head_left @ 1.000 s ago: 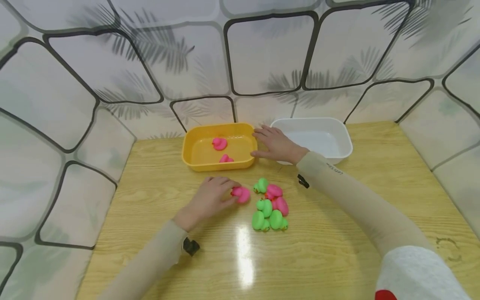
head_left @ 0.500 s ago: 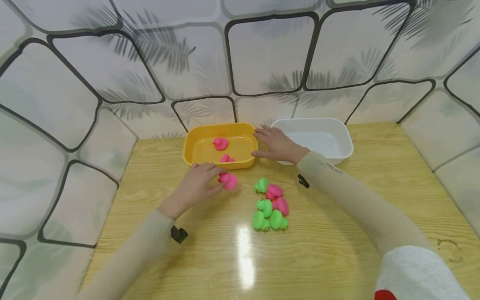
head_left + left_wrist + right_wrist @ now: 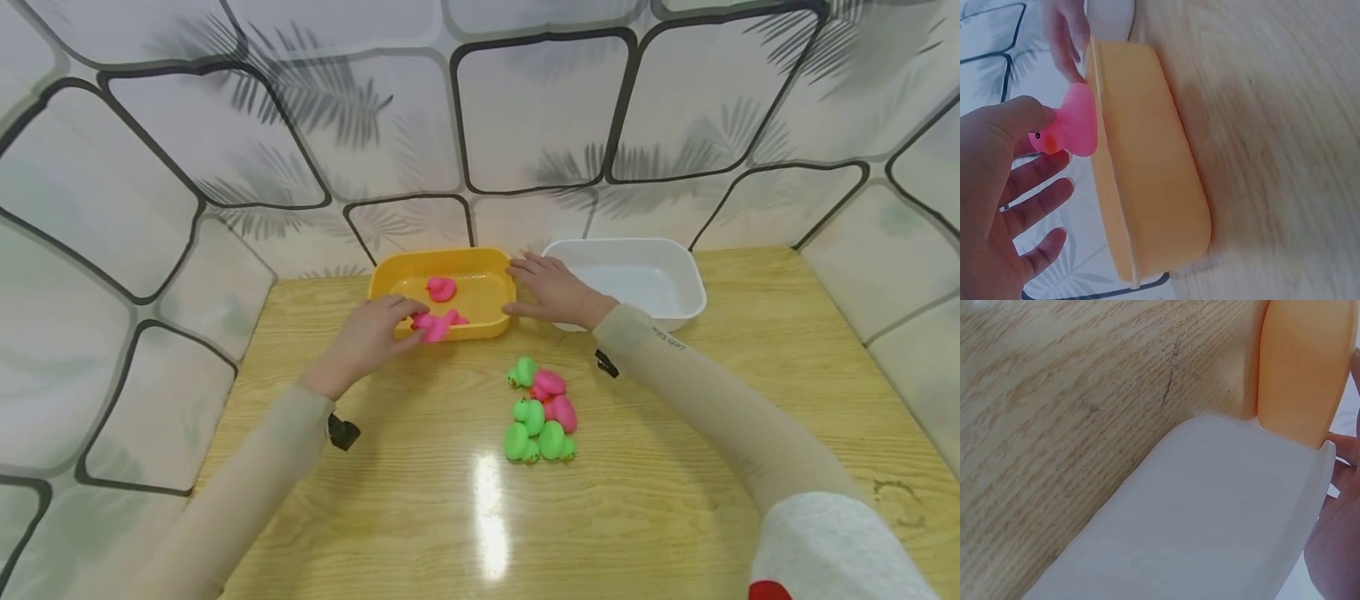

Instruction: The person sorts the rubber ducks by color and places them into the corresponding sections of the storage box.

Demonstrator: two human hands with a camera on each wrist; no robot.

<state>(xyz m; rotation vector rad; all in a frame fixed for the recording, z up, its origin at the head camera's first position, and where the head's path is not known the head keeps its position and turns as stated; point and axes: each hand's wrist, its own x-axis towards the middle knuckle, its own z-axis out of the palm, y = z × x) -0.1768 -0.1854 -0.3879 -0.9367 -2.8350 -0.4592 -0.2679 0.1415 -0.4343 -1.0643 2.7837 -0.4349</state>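
Observation:
My left hand (image 3: 375, 329) pinches a pink rubber duck (image 3: 1075, 122) between thumb and fingers, just over the near rim of the yellow tub (image 3: 480, 329). Inside that tub lies a second pink rubber duck (image 3: 442, 289); another one (image 3: 457, 317) near the front wall is partly hidden behind the held duck. My right hand (image 3: 557, 292) lies with extended fingers at the tub's right end, fingertips right at its rim, the palm over the left end of the white tub (image 3: 637, 279).
On the wooden table (image 3: 645, 500), in front of the tubs, several green rubber ducks (image 3: 555, 440) and two pink ducks (image 3: 559, 412) sit clustered. A patterned cloth wall (image 3: 540, 108) rises right behind the tubs and along both sides.
My left hand has carried the pink rubber duck from beside the cluster, up and leftward, to the yellow tub's near rim. My right hand has stayed in place.

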